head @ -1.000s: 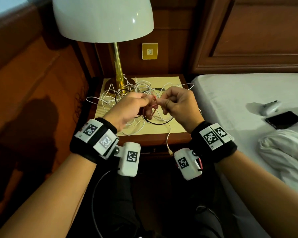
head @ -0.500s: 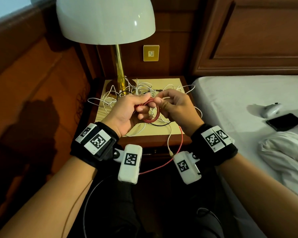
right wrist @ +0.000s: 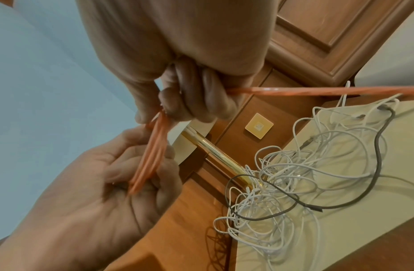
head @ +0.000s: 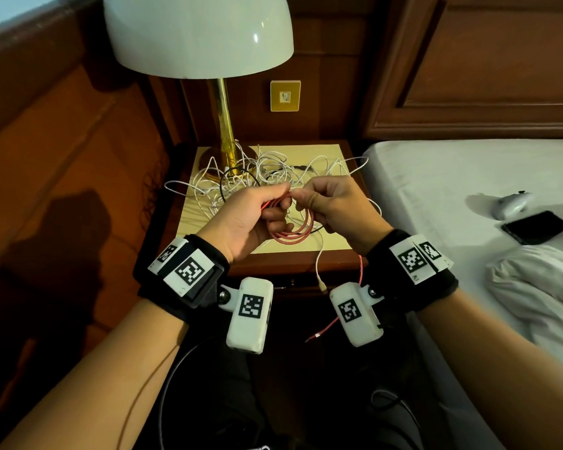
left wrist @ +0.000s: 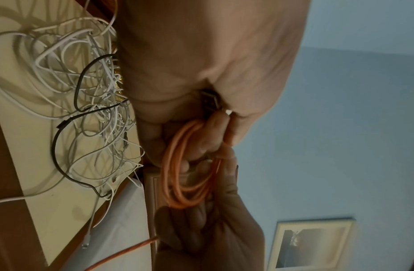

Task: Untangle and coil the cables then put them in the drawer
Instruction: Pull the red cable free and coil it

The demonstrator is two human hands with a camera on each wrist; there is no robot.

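Note:
A red cable (head: 298, 230) hangs in small loops between my hands above the nightstand (head: 306, 259). My left hand (head: 260, 212) grips the coil (left wrist: 178, 176) with curled fingers, a plug showing in the fist. My right hand (head: 309, 203) pinches the strand (right wrist: 294, 91) beside the coil. The cable's loose tail (head: 325, 329) drops past the right wrist, its end hanging free. A tangle of white cables (head: 267, 177) with a black cable (head: 223, 186) through it lies on the nightstand top behind the hands. The drawer front (head: 293, 282) is shut, mostly hidden by the wrists.
A lamp (head: 199, 34) with a brass stem (head: 226, 125) stands at the nightstand's back left, cables around its base. A bed (head: 452, 196) lies to the right with a black phone (head: 535, 227) and a white device (head: 512, 203). A wooden wall panel (head: 46, 157) is at the left.
The red coil has gained loops and hangs lower between my hands. The trailing red tail has shortened and now dangles free below the right wrist.

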